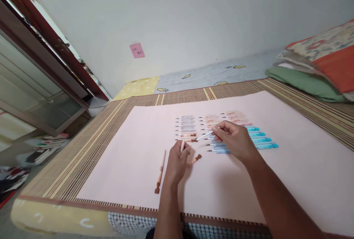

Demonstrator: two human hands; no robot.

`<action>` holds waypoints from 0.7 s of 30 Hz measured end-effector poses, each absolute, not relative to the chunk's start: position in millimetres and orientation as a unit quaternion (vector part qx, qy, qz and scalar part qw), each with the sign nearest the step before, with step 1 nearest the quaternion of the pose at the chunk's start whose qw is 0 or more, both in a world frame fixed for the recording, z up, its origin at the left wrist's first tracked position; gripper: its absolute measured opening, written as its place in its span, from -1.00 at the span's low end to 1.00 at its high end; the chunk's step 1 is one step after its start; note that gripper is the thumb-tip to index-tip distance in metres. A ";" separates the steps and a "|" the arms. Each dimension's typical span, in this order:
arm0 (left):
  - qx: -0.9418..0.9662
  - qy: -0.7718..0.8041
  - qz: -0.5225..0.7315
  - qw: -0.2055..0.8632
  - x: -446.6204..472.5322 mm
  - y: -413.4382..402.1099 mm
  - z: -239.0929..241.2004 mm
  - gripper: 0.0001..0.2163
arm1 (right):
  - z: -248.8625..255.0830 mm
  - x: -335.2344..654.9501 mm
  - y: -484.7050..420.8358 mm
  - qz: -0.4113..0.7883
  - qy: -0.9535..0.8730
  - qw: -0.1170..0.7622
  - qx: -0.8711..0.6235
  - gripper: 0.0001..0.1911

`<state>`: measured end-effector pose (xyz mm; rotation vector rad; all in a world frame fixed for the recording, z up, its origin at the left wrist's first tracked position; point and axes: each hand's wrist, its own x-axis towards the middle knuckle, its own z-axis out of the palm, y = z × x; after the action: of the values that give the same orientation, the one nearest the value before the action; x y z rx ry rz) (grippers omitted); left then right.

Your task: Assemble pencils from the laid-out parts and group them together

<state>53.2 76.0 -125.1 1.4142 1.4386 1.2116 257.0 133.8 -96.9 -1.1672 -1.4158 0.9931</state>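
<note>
My left hand [177, 159] is closed round a cream pen barrel [182, 146], whose pale end sticks up between the fingers. A brown-and-peach pen part [195, 159] shows just beside that hand; I cannot tell whether it is held or lies on the sheet. My right hand [233, 137] pinches a thin white pen refill [204, 135], its dark tip pointing left above the left hand. Left of my hands lies a cream pen with a brown end [160, 172]. Beyond them are rows of grey pens [188, 123], pink pens [208, 120] and blue pens [261, 140], with dark tips facing left.
A pale pink sheet [124, 158] lies over a striped mat [83, 146] on a bed. Folded bedding [304, 80] is piled at the far right. A pink note [137, 50] is stuck to the wall. At left stands a glass-fronted cabinet [41, 91].
</note>
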 end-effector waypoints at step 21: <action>0.429 0.534 0.572 0.452 50.3 77.2 -117.8 -0.70 | -106.1 254.3 127.5 0.555 -0.652 0.297 -0.423 -0.78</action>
<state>50.3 77.2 -117.8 1.0595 1.3179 1.4119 254.3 127.5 -106.1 -1.1238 -1.7347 1.4742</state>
